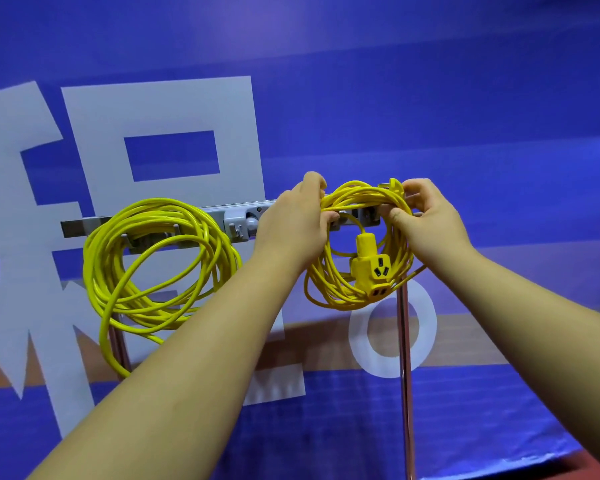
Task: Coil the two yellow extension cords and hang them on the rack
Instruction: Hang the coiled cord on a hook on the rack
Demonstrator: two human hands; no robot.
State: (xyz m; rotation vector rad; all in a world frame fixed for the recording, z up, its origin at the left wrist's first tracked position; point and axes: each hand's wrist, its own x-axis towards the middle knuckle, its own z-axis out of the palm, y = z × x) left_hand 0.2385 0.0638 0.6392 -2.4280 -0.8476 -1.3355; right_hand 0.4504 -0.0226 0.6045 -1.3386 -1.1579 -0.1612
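Both hands, left hand [293, 223] and right hand [430, 220], grip the right coiled cord [347, 292] with curled fingers at the rack [236, 220], while the left coiled cord [146, 271] hangs there.

Figure: surface finishes as I see them from the head view. The larger coil [97, 271] and smaller coil [329, 285] are smooth, glossy yellow plastic-sheathed cable, with highlights along each loop. The socket block [373, 268] looks like moulded yellow plastic, semi-gloss. The rack rail [215, 216] appears matt grey with plastic-looking fittings. Its posts [405, 358] look like polished metal tube. Behind, I note a blue banner [430, 116], a faintly sheened, slightly wrinkled sheet with white printed lettering.
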